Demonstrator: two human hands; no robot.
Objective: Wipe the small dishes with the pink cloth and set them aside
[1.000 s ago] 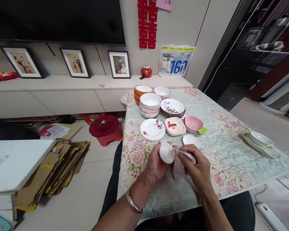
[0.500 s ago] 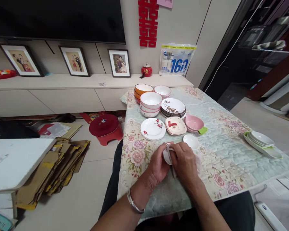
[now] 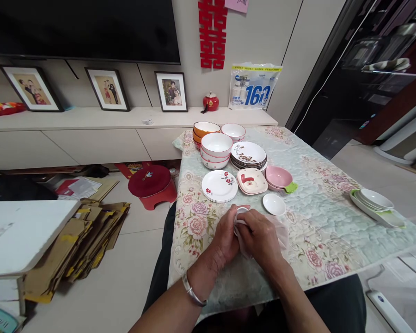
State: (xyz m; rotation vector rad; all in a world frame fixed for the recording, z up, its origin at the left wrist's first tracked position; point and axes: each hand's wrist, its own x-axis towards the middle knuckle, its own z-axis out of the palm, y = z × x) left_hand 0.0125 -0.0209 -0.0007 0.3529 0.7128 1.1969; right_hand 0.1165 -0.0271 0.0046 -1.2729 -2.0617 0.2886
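My left hand (image 3: 226, 235) is closed around a small white dish (image 3: 241, 211), mostly covered by my fingers. My right hand (image 3: 260, 235) presses a pale cloth (image 3: 282, 235) into the dish, and folds of it hang out below and to the right. Just beyond my right hand lies a small white saucer (image 3: 274, 204). A round white plate with red flowers (image 3: 219, 186) sits past my left hand. Beside it are square cream dishes (image 3: 252, 181) with a red print and pink bowls (image 3: 279, 176) with a green handle.
Farther back stand white bowls (image 3: 217, 144), orange bowls (image 3: 206, 128) and brown-patterned plates (image 3: 248, 152), all stacked. More dishes (image 3: 376, 200) lie at the table's right edge. A floral cloth (image 3: 319, 199) covers the table. A red stool (image 3: 152, 185) and flattened cardboard (image 3: 79, 249) are on the left.
The small dish has tilted in my hands, so less of its white face shows. My right fingers have pushed the cloth further into it, and more cloth shows on the right.
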